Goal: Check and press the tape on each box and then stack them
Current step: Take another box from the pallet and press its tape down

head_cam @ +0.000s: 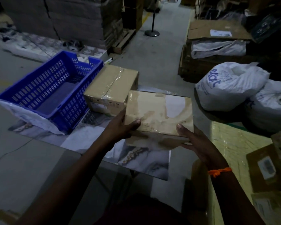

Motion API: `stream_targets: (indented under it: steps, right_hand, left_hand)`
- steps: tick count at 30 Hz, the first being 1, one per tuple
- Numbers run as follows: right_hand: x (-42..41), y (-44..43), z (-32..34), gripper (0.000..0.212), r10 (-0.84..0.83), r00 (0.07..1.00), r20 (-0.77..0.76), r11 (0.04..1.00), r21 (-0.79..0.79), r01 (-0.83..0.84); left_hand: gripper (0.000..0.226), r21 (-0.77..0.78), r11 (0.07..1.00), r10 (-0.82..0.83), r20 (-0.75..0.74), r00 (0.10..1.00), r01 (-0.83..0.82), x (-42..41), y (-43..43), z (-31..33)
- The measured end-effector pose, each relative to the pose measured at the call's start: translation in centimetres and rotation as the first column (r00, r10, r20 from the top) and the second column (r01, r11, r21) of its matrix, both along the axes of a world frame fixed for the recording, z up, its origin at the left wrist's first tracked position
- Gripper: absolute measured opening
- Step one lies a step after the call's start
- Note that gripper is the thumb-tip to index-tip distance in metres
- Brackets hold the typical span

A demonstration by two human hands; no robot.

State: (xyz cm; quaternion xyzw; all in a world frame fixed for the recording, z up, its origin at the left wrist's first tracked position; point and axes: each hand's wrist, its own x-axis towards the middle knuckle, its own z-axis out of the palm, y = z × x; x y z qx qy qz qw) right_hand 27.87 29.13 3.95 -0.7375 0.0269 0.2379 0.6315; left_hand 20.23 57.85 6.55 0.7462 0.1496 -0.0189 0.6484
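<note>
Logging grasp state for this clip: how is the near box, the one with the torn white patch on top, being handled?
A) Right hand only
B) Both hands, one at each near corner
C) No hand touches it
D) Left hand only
B: the left hand and the right hand each grip a near corner of the near box, thumbs on top.

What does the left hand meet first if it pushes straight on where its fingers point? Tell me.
The left hand grips the side of the flat taped brown cardboard box, so it meets that box at once; depth beyond it is unclear.
</note>
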Motion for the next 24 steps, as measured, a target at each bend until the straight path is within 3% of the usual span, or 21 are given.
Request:
stream_targets:
  steps: [4,8,15,20,24]
  right_hand:
    - [2.2,-1.1,-0.5,0.037,-0.04,0.974,0.221,0.999,0.023,0.035]
    - [5.0,-1.3,-5.1,0.063,0.004,0.917,0.399,0.989,-0.137,0.055]
    - [3.9,-0.5,-13.1,0.068,0.086,0.926,0.367,0.958,-0.285,0.024]
    - [3.6,-0.5,-14.5,0.061,0.113,0.945,0.307,0.949,-0.314,-0.012]
    - [3.4,-0.4,-14.5,0.067,0.148,0.942,0.303,0.958,-0.28,-0.06]
  left_hand:
    - [0.077,0.122,0.992,-0.008,0.153,0.988,-0.011,3.2,-0.2,-1.7]
    - [0.089,0.259,0.958,0.073,0.206,0.976,-0.126,6.4,0.0,-5.6]
    - [0.051,0.353,0.917,0.173,0.068,0.983,-0.186,5.4,-0.4,-13.1]
    - [0.043,0.343,0.925,0.17,0.014,0.985,-0.164,3.9,0.2,-15.2]
    - [0.04,0.369,0.896,0.258,0.02,0.966,-0.247,3.7,0.2,-14.1]
